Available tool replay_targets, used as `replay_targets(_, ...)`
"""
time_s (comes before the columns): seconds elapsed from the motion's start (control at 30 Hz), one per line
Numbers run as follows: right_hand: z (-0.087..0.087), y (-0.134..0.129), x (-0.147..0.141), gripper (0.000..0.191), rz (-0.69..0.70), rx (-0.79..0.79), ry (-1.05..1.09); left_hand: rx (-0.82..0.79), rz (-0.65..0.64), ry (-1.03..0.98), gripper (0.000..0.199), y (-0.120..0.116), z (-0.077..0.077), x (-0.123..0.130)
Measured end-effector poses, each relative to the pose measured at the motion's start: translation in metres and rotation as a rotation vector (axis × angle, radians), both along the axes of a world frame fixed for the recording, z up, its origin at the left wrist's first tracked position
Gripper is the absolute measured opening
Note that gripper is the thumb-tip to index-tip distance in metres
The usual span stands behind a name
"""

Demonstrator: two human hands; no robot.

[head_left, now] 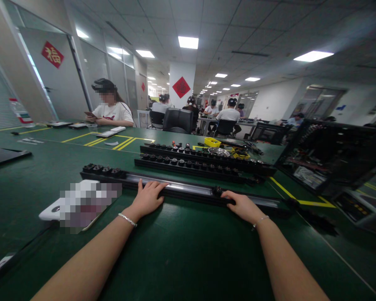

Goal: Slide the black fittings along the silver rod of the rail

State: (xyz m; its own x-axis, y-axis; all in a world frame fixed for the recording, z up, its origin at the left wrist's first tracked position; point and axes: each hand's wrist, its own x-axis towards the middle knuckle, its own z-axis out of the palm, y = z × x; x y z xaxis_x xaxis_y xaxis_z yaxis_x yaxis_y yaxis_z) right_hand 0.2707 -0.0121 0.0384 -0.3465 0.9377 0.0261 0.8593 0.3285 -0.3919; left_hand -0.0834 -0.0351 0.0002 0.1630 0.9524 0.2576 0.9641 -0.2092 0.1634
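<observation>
A long black rail [184, 189] with a shiny channel lies across the green table in front of me. My left hand [148, 196] rests on its near edge with the fingers spread. At the rail's right part, my right hand [240, 204] has its thumb and fingers pinched at the near edge, close beside a small black module [217, 191] in the channel. Several black modules [102, 169] sit at the rail's left end. Behind it lie two more black strips [188, 167] lined with similar modules.
A white device [62, 200] lies left of my left arm. An open black computer case [329, 159] stands at the right, near a metal box [360, 211]. A yellow tray [212, 142] is farther back. A person [114, 110] sits across the table.
</observation>
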Motion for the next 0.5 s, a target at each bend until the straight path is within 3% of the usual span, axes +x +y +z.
replay_targets(0.5, 0.0020, -0.0007, 0.0022, 0.036, -0.015, -0.014, -0.019, 0.023, -0.025, -0.019, 0.052, 0.0010, -0.0021, -0.0022)
